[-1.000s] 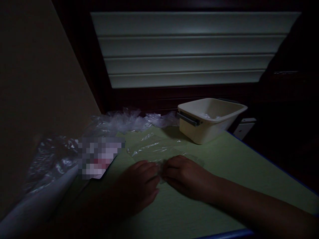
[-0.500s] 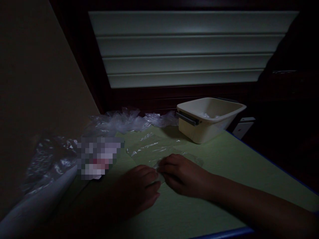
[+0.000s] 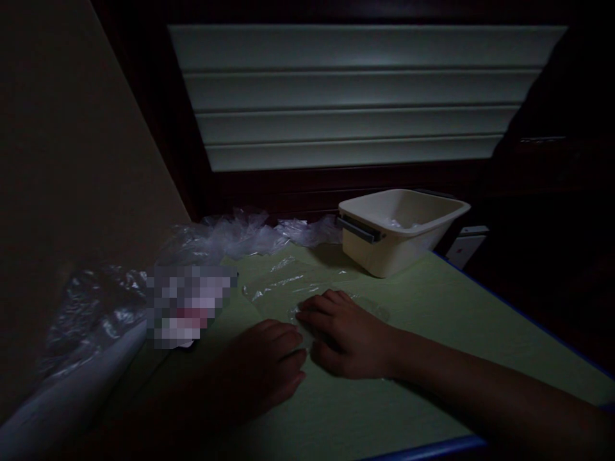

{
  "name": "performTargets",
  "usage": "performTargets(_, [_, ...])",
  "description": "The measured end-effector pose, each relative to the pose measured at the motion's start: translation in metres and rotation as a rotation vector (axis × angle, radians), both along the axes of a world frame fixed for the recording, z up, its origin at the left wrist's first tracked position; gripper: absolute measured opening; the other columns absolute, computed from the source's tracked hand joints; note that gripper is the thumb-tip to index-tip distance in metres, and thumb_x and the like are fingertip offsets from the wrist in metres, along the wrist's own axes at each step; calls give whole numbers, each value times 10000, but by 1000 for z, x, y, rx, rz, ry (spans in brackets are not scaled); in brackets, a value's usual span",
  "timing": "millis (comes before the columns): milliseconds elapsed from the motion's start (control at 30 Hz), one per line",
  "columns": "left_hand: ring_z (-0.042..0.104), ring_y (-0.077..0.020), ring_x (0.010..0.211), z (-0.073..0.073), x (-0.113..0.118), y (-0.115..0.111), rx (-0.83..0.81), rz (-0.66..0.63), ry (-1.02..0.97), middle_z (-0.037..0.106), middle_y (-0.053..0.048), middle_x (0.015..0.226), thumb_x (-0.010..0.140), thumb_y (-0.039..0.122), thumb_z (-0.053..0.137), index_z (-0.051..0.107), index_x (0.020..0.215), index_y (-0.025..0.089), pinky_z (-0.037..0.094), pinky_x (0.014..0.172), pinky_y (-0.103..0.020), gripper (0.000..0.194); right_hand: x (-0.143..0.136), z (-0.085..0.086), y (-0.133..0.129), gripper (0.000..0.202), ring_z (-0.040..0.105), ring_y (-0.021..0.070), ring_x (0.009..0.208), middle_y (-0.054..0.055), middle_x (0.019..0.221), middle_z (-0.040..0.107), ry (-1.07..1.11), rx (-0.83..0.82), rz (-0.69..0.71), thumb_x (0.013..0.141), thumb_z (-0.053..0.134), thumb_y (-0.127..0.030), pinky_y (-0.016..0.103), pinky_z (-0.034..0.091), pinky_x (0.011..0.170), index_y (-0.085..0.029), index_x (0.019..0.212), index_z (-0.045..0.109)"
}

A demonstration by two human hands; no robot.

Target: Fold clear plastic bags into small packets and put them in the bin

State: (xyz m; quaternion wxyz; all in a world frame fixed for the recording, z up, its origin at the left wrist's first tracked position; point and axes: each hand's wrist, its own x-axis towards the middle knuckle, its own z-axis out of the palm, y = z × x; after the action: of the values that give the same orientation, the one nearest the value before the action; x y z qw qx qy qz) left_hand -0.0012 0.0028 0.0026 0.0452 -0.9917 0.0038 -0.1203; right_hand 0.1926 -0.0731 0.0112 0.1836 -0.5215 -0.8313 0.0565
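R hand [image 3: 348,334] is shifted flatter, fingers spread, on film [image 3: 288,280] nearside of tub [image 3: 384,251]; L hand [image 3: 273,358] grip can't be told; film may be creased if dragged w/ palm.

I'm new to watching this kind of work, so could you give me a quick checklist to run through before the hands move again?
1. Right hand on the clear plastic: ok.
2. Left hand gripping the plastic: cannot tell, too dark.
3. Plastic lying smooth: not ok, creases catch the light.
4. Bin upright on the table: ok.
5. Bin open at the top: ok.
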Motion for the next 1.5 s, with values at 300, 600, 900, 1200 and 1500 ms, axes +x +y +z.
performTargets(300, [567, -207, 834, 9, 1, -3, -38, 28, 33, 615, -58, 911, 810, 171, 590, 553, 903, 141, 482, 767, -339, 105, 6, 6, 0, 257, 549, 205, 907, 98, 949, 631, 0, 21, -36, 899, 441, -175, 371, 356, 850, -131, 1087, 611])
performTargets(600, [569, -212, 880, 7, 1, -2, -1, 10, 5, 620, -73, 929, 847, 206, 570, 572, 892, 136, 467, 805, -347, 83, 6, -3, 2, 266, 575, 194, 1032, 109, 1109, 653, 112, 71, 94, 878, 480, -122, 356, 372, 929, -127, 1109, 611])
performTargets(900, [560, -225, 890, 6, 2, -1, -16, 12, -2, 612, -74, 938, 832, 185, 549, 576, 913, 133, 482, 806, -375, 100, 5, -4, 2, 307, 539, 236, 1097, 140, 1181, 616, 52, 39, 62, 902, 488, -248, 423, 371, 951, -127, 1165, 593])
performTargets(1200, [540, -204, 784, 1, 1, 0, 1, 6, -9, 589, -47, 808, 846, 181, 547, 560, 794, 140, 475, 729, -353, 67, 0, -3, -1, 327, 516, 248, 1106, 151, 1199, 592, 39, 18, 19, 911, 476, -263, 422, 371, 946, -100, 1176, 577])
performTargets(1500, [549, -203, 760, 7, 2, -2, 28, 15, 2, 596, -42, 794, 831, 176, 556, 566, 771, 144, 472, 717, -341, 69, 12, 3, 2, 238, 577, 216, 1007, 115, 1065, 656, 75, 15, 0, 911, 473, -189, 410, 373, 907, -130, 1073, 637])
